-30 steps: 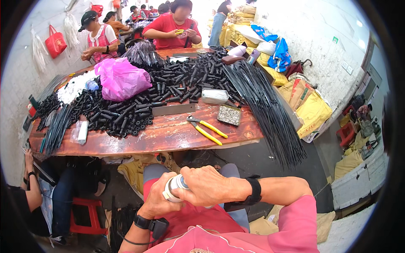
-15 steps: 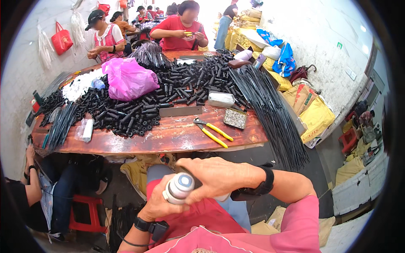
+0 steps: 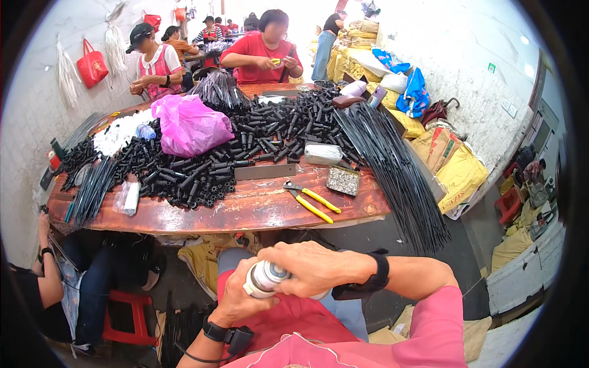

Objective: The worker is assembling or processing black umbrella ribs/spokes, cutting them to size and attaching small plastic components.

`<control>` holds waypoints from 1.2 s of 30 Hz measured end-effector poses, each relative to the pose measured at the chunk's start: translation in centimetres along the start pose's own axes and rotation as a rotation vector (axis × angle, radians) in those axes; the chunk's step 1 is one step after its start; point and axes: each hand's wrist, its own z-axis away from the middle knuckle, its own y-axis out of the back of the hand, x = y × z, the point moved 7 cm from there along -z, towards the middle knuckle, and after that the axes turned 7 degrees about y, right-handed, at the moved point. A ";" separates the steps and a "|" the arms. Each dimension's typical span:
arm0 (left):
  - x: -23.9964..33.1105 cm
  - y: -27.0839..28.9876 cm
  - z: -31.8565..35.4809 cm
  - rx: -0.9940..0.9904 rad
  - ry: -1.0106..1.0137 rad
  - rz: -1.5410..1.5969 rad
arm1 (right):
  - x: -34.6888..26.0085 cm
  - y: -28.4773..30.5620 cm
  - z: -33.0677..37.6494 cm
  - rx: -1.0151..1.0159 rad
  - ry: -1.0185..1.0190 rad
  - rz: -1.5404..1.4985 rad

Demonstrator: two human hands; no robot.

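In front of my lap, my left hand (image 3: 236,297) is closed round a white bottle (image 3: 261,287) with a grey-blue top, which tilts to the right. My right hand (image 3: 319,267) lies across the upper part of the bottle, its fingers curled and pressed against the top. A small whitish patch shows below my right palm, but I cannot make out what it belongs to. Both hands are on the near side of the wooden table (image 3: 264,211), below its edge. On that table, nearest to my hands, lie pliers (image 3: 311,200) with yellow handles, spread apart.
Black plastic tubes (image 3: 257,132) heap over the table, with a pink plastic bag (image 3: 190,126) among them. Long black rods (image 3: 399,178) overhang the right edge. A tin of small metal parts (image 3: 342,181) sits beside the pliers. Other people work opposite and at left, near a red stool (image 3: 129,316).
My right hand has shifted over the bottle's top, which faced up before and now tips to the right. The view has moved slightly.
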 end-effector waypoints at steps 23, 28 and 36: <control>11.0 2.1 -0.7 -0.211 -0.340 0.302 | 6.7 -1.7 7.7 0.815 0.116 -1.406; 17.1 2.0 -1.5 -0.307 -0.671 0.093 | 7.6 -2.7 9.7 0.884 0.022 -1.388; 23.0 0.7 -2.2 -0.369 -0.798 0.034 | 7.0 -3.0 12.0 0.957 -0.033 -1.356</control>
